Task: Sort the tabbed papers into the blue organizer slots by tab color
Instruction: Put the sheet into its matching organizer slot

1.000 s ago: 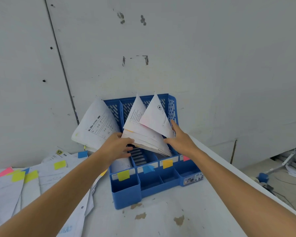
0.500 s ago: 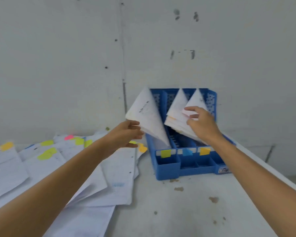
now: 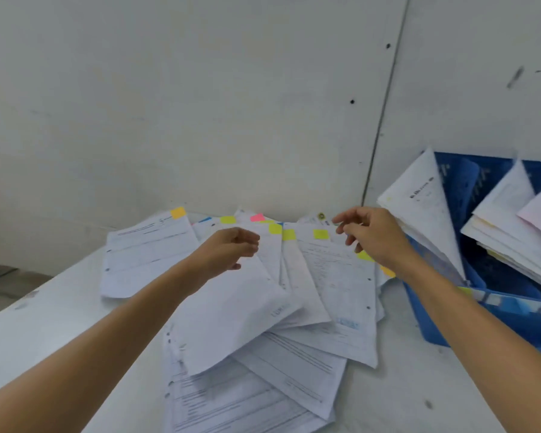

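Observation:
A loose pile of tabbed papers (image 3: 263, 307) lies fanned out on the white table, with yellow, orange, pink and blue tabs along its far edge. My left hand (image 3: 228, 251) hovers over the pile with loosely curled fingers and holds nothing. My right hand (image 3: 372, 235) hangs above the sheet with a yellow tab (image 3: 320, 234), fingers spread and empty. The blue organizer (image 3: 494, 301) stands at the right edge, with sorted sheets (image 3: 425, 220) leaning in its slots.
The white table (image 3: 60, 323) ends at its left edge, with floor beyond. A grey wall (image 3: 200, 104) rises right behind the papers. One separate sheet with an orange tab (image 3: 178, 212) lies at the pile's far left.
Both hands let go of the sheets in the organizer and moved left over the loose pile. My view swung left, so the organizer now sits at the right edge.

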